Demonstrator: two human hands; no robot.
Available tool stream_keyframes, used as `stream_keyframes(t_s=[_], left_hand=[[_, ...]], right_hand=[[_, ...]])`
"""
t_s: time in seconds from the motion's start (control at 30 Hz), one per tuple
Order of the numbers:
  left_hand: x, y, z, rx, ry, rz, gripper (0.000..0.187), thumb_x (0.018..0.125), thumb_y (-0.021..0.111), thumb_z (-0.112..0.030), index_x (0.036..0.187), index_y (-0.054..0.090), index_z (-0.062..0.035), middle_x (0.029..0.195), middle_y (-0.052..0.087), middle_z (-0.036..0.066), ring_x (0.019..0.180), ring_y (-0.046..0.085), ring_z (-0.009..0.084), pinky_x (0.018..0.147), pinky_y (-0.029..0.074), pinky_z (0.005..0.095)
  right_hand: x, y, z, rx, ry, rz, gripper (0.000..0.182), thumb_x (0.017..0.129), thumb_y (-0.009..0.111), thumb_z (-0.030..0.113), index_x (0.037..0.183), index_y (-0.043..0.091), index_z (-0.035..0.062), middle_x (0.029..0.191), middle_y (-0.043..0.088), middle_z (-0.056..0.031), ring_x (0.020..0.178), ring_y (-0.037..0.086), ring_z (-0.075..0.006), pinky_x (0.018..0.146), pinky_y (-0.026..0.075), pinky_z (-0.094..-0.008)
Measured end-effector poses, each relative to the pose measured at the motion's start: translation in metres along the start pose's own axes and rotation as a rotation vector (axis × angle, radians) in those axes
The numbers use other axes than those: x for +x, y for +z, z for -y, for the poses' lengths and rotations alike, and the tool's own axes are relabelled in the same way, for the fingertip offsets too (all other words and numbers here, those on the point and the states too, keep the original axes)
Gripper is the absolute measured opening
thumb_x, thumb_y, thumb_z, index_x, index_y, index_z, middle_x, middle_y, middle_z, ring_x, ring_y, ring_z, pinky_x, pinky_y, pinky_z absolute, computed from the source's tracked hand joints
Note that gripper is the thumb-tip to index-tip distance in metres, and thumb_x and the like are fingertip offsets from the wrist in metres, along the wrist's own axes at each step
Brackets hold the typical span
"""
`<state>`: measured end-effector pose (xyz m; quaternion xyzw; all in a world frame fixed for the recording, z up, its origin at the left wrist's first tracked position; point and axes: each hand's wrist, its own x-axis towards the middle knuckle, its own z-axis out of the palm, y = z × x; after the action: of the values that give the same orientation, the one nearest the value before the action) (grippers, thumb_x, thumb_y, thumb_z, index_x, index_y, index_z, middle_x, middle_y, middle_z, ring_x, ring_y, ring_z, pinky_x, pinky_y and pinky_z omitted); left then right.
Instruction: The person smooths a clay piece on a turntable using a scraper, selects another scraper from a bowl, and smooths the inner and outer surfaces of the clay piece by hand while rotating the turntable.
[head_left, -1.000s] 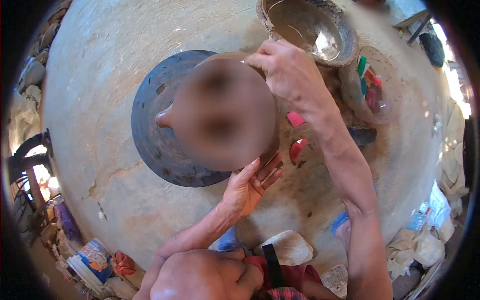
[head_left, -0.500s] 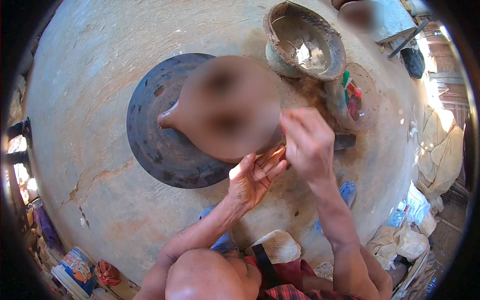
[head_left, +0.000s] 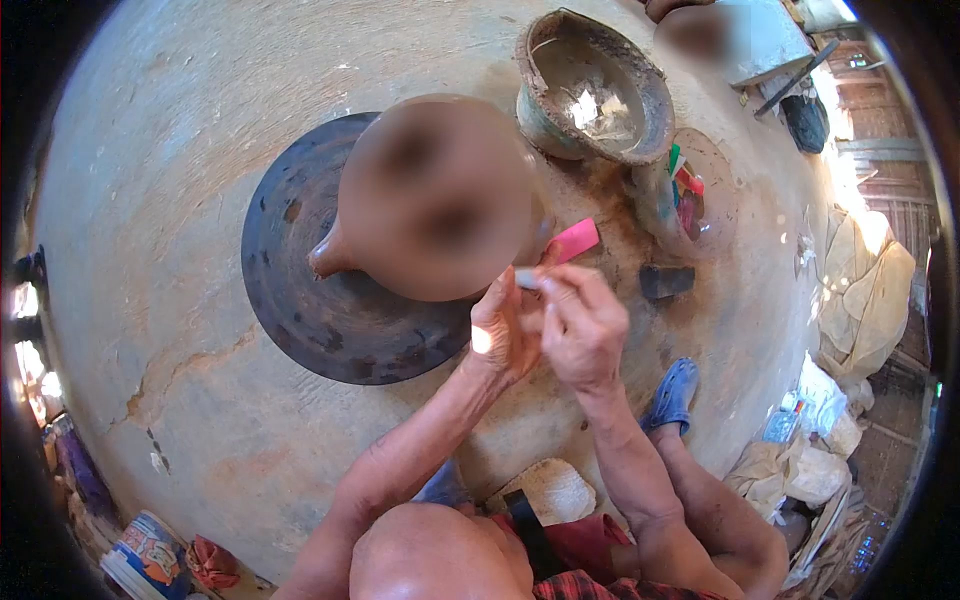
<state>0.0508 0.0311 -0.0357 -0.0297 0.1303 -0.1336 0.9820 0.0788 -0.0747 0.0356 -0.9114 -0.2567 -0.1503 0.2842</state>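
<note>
A brown clay pot [head_left: 490, 265] with a short spout sits on a dark round wheel [head_left: 300, 320]; its upper part is blurred. Just below the pot's right side, my right hand [head_left: 585, 335] pinches a small pale piece [head_left: 526, 279]. Cupped beside it, my left hand [head_left: 503, 335] has its thumb against the piece's left end, while its other fingers are partly covered by the right hand. A flat pink strip [head_left: 576, 240] sticks out above my right knuckles, near the pot's wall. What supports the strip's lower end is hidden.
A muddy basin [head_left: 650, 150] holding water stands beyond the wheel. Near it are a clear tub [head_left: 712, 235] with colourful pieces and a dark block [head_left: 667, 282]. Bags and sacks [head_left: 868, 310] line the right side. A printed bucket [head_left: 150, 555] stands at lower left.
My right hand has moved down and left, meeting my left hand. The pale piece and pink strip now show plainly. My left palm, open before, has turned and curled. The view has shifted slightly.
</note>
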Motion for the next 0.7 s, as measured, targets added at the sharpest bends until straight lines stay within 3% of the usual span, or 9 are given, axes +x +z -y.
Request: stream_keyframes(t_s=[0.07, 0.1, 0.17, 0.23, 0.27, 0.37, 0.5, 0.57, 0.7], left_hand=[[-0.009, 0.014, -0.004, 0.285, -0.066, -0.099, 0.095, 0.097, 0.076, -0.06, 0.168, 0.034, -0.0128, 0.155, 0.058, 0.014, 0.138, 0.059, 0.0284, 0.117, 0.047, 0.0451], [-0.022, 0.0, -0.003, 0.31, -0.147, -0.19, 0.099, 0.097, 0.081, -0.044, 0.172, 0.027, -0.0086, 0.159, 0.055, 0.018, 0.139, 0.06, 0.0289, 0.115, 0.05, 0.0444], [-0.061, 0.025, -0.021, 0.781, -0.17, -0.177, 0.087, 0.095, 0.086, -0.03, 0.165, 0.041, -0.0062, 0.152, 0.062, 0.021, 0.134, 0.065, 0.0296, 0.107, 0.056, 0.0427], [-0.104, 0.051, -0.059, 1.138, 0.077, -0.128, 0.069, 0.093, 0.088, -0.013, 0.152, 0.056, 0.0017, 0.146, 0.067, 0.022, 0.128, 0.07, 0.028, 0.101, 0.06, 0.0392], [-0.116, 0.04, -0.087, 1.349, 0.412, -0.046, 0.06, 0.09, 0.087, -0.004, 0.145, 0.064, 0.0021, 0.14, 0.071, 0.023, 0.122, 0.074, 0.0292, 0.094, 0.063, 0.0387], [-0.12, 0.018, -0.172, 1.787, 1.17, -0.463, 0.079, 0.09, 0.088, -0.025, 0.158, 0.053, -0.0053, 0.162, 0.054, 0.023, 0.151, 0.051, 0.0342, 0.122, 0.043, 0.0524], [-0.111, 0.004, -0.226, 2.188, 1.029, -0.512, 0.097, 0.088, 0.086, -0.051, 0.166, 0.045, -0.0106, 0.175, 0.038, 0.018, 0.165, 0.029, 0.0375, 0.133, 0.019, 0.0591], [-0.109, 0.002, -0.214, 2.567, 0.75, -0.604, 0.109, 0.083, 0.083, -0.068, 0.168, 0.043, -0.0141, 0.178, 0.033, 0.012, 0.167, 0.02, 0.0396, 0.134, 0.007, 0.0615], [-0.11, -0.008, -0.208, 2.553, 0.76, -0.654, 0.115, 0.079, 0.083, -0.073, 0.17, 0.04, -0.0163, 0.177, 0.036, 0.01, 0.167, 0.02, 0.0382, 0.133, 0.004, 0.0642]], right_hand=[[0.012, 0.003, -0.005, -0.021, 0.11, -0.118, 0.031, 0.089, 0.073, -0.006, 0.117, 0.082, 0.0045, 0.104, 0.074, -0.0123, 0.089, 0.074, -0.0295, 0.077, 0.061, -0.0392], [0.022, 0.006, -0.01, -0.042, 0.207, -0.232, 0.029, 0.091, 0.072, -0.006, 0.117, 0.082, 0.0037, 0.103, 0.075, -0.013, 0.087, 0.075, -0.0302, 0.076, 0.061, -0.0387], [0.039, 0.023, -0.027, -0.024, 0.231, -0.291, 0.027, 0.093, 0.072, -0.006, 0.117, 0.081, 0.0033, 0.104, 0.075, -0.014, 0.087, 0.075, -0.0307, 0.075, 0.06, -0.038], [0.051, 0.039, -0.029, 0.129, 0.335, -0.293, 0.028, 0.094, 0.071, -0.006, 0.118, 0.082, 0.004, 0.104, 0.075, -0.0139, 0.087, 0.075, -0.029, 0.074, 0.059, -0.0379], [0.052, 0.045, -0.029, 0.129, 0.352, -0.294, 0.028, 0.094, 0.071, -0.006, 0.118, 0.082, 0.004, 0.104, 0.075, -0.0139, 0.087, 0.075, -0.029, 0.074, 0.059, -0.0379], [0.053, 0.059, -0.022, 0.243, 0.392, -0.285, 0.028, 0.095, 0.07, -0.006, 0.119, 0.082, 0.0054, 0.103, 0.075, -0.0143, 0.087, 0.075, -0.0282, 0.074, 0.059, -0.0375], [0.034, 0.063, 0.012, 0.138, 0.424, -0.363, 0.031, 0.095, 0.071, -0.007, 0.121, 0.082, 0.0062, 0.103, 0.071, -0.0138, 0.089, 0.073, -0.0278, 0.075, 0.058, -0.0372], [0.022, 0.068, 0.03, 0.134, 0.43, -0.381, 0.033, 0.094, 0.072, -0.007, 0.122, 0.082, 0.0068, 0.103, 0.069, -0.0131, 0.09, 0.072, -0.0278, 0.076, 0.058, -0.0375], [-0.007, 0.075, 0.07, 0.227, 0.441, -0.255, 0.038, 0.088, 0.078, -0.008, 0.123, 0.082, 0.0064, 0.105, 0.069, -0.0101, 0.092, 0.071, -0.0268, 0.076, 0.058, -0.0381]])
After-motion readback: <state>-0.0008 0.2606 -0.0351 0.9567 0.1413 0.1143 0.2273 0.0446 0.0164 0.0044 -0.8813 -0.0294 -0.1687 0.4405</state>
